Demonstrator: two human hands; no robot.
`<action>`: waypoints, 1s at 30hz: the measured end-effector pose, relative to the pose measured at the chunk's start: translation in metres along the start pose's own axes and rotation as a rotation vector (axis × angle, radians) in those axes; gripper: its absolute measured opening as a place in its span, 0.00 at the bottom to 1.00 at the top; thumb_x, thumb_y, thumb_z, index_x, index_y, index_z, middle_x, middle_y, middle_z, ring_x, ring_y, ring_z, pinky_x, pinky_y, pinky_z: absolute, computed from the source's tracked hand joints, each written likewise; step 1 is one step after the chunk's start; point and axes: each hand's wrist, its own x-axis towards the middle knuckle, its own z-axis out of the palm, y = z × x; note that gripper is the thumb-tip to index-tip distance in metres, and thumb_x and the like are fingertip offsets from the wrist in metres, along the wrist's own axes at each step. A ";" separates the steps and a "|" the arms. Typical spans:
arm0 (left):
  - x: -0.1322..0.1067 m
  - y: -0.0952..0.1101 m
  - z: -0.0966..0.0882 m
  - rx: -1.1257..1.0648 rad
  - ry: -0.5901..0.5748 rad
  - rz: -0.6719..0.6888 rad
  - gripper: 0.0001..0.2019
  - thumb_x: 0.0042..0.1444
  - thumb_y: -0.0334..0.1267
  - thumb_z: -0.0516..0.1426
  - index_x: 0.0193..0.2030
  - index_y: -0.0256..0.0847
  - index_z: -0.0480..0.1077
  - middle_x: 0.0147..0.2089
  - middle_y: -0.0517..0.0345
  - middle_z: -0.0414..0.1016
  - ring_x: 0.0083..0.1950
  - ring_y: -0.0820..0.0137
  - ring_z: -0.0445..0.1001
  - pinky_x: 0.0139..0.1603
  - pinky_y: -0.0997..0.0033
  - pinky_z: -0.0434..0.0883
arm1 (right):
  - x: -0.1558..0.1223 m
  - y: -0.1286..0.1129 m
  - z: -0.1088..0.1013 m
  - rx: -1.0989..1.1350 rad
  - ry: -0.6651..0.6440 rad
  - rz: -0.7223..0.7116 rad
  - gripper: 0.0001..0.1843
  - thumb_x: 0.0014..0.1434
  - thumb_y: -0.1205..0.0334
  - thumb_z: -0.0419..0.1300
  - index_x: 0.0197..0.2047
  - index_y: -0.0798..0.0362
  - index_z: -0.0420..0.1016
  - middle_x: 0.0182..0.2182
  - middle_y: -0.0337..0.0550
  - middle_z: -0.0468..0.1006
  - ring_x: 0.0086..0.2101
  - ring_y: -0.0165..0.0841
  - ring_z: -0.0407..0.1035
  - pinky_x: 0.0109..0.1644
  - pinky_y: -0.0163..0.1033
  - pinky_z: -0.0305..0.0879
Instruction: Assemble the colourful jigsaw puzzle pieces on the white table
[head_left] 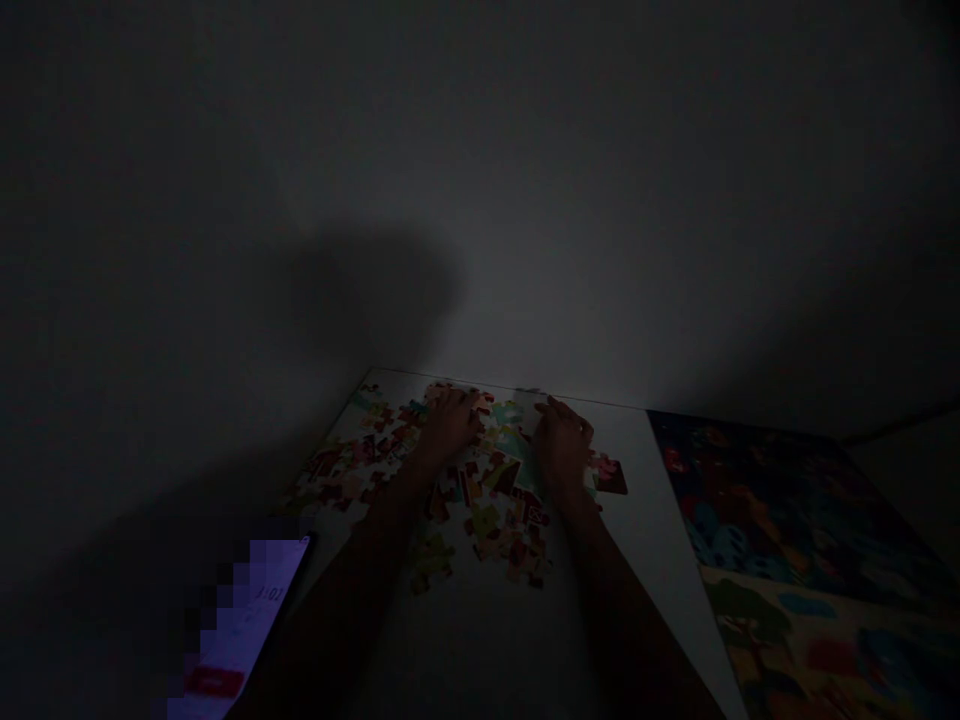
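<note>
The scene is very dark. Several loose, colourful jigsaw pieces (491,520) lie scattered on a white tabletop (645,500). My left hand (452,425) rests palm down on the pieces near the table's far edge, fingers curled over them. My right hand (562,440) lies just to its right, also flat on the pieces, next to a pink and dark piece (609,474). Whether either hand grips a piece is too dim to tell. Both forearms reach in from the bottom of the view.
A large colourful picture sheet or box lid (795,540) lies on the right. A lit phone screen (240,630) glows at the lower left, at the table's near left corner. A bare wall (480,200) stands right behind the table.
</note>
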 end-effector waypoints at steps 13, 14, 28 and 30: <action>0.002 -0.006 0.003 -0.130 -0.003 0.091 0.12 0.64 0.39 0.54 0.51 0.41 0.72 0.54 0.51 0.75 0.58 0.60 0.69 0.62 0.59 0.62 | -0.002 0.003 0.013 -0.013 -0.159 -0.242 0.18 0.67 0.60 0.51 0.56 0.51 0.76 0.59 0.49 0.74 0.59 0.43 0.64 0.64 0.54 0.54; 0.002 -0.006 0.003 -0.135 -0.001 0.109 0.12 0.65 0.39 0.53 0.50 0.41 0.72 0.54 0.51 0.76 0.58 0.61 0.70 0.62 0.60 0.62 | -0.002 0.005 0.013 -0.018 -0.149 -0.236 0.18 0.67 0.59 0.51 0.54 0.51 0.77 0.58 0.49 0.75 0.58 0.44 0.65 0.62 0.54 0.55; -0.007 -0.006 0.016 -0.091 -0.001 0.152 0.23 0.61 0.32 0.53 0.63 0.52 0.67 0.62 0.53 0.66 0.62 0.58 0.62 0.64 0.55 0.60 | 0.003 0.023 0.019 -0.003 0.005 -0.291 0.21 0.62 0.56 0.48 0.42 0.55 0.80 0.45 0.56 0.80 0.48 0.45 0.70 0.55 0.53 0.64; -0.008 -0.005 0.017 -0.113 0.028 0.145 0.23 0.61 0.32 0.53 0.63 0.53 0.67 0.61 0.53 0.66 0.62 0.58 0.62 0.65 0.54 0.59 | 0.004 0.022 0.016 0.006 0.001 -0.297 0.20 0.61 0.56 0.48 0.41 0.54 0.80 0.44 0.57 0.80 0.47 0.45 0.72 0.55 0.53 0.65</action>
